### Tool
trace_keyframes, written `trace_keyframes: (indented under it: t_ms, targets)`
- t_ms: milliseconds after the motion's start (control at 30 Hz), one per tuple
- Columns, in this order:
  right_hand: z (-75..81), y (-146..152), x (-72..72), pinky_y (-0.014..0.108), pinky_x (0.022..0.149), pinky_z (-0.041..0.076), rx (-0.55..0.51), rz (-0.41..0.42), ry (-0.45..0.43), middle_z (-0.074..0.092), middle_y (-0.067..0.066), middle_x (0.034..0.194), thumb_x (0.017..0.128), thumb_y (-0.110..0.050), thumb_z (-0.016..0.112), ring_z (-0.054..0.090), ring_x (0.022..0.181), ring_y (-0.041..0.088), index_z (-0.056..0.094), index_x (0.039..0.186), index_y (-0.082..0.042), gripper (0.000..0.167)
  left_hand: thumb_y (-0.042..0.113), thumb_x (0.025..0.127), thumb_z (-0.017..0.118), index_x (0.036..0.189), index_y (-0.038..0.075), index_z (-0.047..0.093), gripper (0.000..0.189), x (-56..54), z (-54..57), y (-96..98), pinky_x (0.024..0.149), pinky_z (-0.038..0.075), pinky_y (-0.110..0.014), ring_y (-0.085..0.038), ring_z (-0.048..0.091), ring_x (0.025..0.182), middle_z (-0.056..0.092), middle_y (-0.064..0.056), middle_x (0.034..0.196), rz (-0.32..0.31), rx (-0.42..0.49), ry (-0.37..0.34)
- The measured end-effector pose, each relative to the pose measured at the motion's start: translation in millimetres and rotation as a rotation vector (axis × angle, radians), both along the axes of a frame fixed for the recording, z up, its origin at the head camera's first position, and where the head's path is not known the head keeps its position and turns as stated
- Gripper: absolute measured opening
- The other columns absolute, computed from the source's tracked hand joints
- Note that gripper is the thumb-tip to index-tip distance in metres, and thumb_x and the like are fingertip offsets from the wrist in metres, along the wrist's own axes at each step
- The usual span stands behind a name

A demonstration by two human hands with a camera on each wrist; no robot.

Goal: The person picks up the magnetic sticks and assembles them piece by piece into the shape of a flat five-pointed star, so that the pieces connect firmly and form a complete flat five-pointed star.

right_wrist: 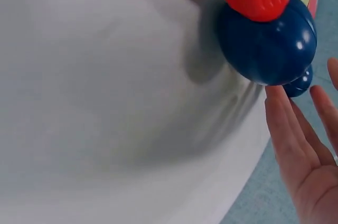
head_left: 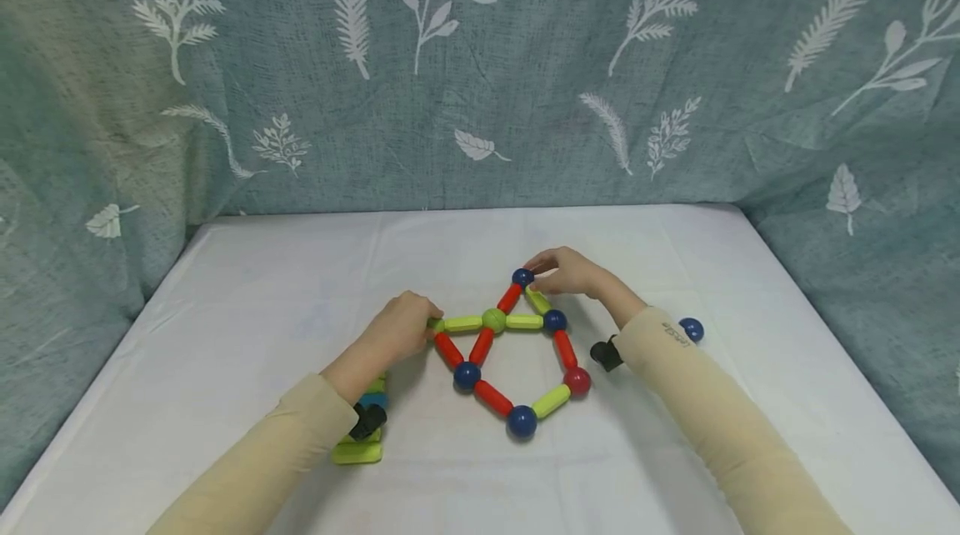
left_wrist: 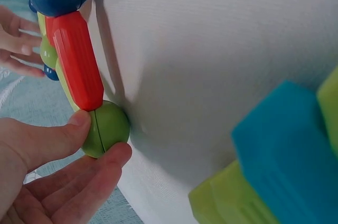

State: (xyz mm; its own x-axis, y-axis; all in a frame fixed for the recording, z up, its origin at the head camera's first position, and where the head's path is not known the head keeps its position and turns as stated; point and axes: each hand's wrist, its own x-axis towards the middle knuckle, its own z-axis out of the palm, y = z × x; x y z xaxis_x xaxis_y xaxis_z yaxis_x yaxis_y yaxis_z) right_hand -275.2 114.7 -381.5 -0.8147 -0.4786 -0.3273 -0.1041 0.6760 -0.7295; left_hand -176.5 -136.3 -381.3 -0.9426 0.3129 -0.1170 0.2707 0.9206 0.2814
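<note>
A flat frame of coloured rods and balls lies on the white table: red rods (head_left: 492, 397), light green rods (head_left: 551, 401), several dark blue balls (head_left: 522, 422), a red ball (head_left: 577, 382) and a green ball (head_left: 493, 320) at the centre. My left hand (head_left: 401, 325) pinches the green ball (left_wrist: 108, 129) at the frame's left corner between thumb and fingers; a red rod (left_wrist: 79, 60) meets this ball. My right hand (head_left: 572, 272) is at the far blue ball (head_left: 522, 277), its fingers nearly straight and spread around it, thumb apart from the fingers in the right wrist view.
Under my left wrist lie spare light green rods (head_left: 357, 452) and a blue piece (head_left: 372, 400). A loose blue ball (head_left: 692, 329) sits beyond my right sleeve. The leaf-patterned curtain (head_left: 480, 102) hangs behind the table (head_left: 262, 285).
</note>
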Motion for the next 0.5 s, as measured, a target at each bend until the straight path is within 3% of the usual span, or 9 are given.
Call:
trace_keyframes:
  t_ms: [167, 267, 500]
  targets:
    - [-1.5, 16, 18.6, 0.037, 0.088, 0.047, -0.045, 0.016, 0.074, 0.056, 0.016, 0.121, 0.087, -0.013, 0.062, 0.053, 0.109, 0.029, 0.055, 0.122, -0.002, 0.038, 0.0, 0.079, 0.067, 0.105, -0.003, 0.067, 0.025, 1.5, -0.9, -1.5, 0.085, 0.048, -0.038, -0.029, 0.059, 0.1, 0.065, -0.016, 0.105, 0.019, 0.001, -0.022]
    - [-0.7, 26, 32.7, 0.036, 0.084, 0.048, -0.067, 0.016, 0.116, 0.062, 0.014, 0.109, 0.085, -0.012, 0.064, 0.057, 0.1, 0.026, 0.059, 0.116, 0.0, 0.034, 0.0, 0.079, 0.068, 0.105, -0.003, 0.067, 0.025, 1.7, -1.4, -2.5, 0.085, 0.047, -0.038, -0.029, 0.059, 0.1, 0.065, -0.015, 0.105, 0.023, 0.002, -0.024]
    - [0.6, 51, 70.4, 0.028, 0.066, 0.049, -0.033, 0.025, 0.07, 0.06, 0.003, 0.078, 0.078, -0.015, 0.071, 0.056, 0.071, 0.017, 0.064, 0.092, -0.005, 0.018, 0.001, 0.079, 0.068, 0.104, -0.003, 0.067, 0.025, -0.3, 0.2, -1.7, 0.085, 0.048, -0.037, -0.029, 0.059, 0.1, 0.065, -0.016, 0.104, -0.01, 0.014, 0.007]
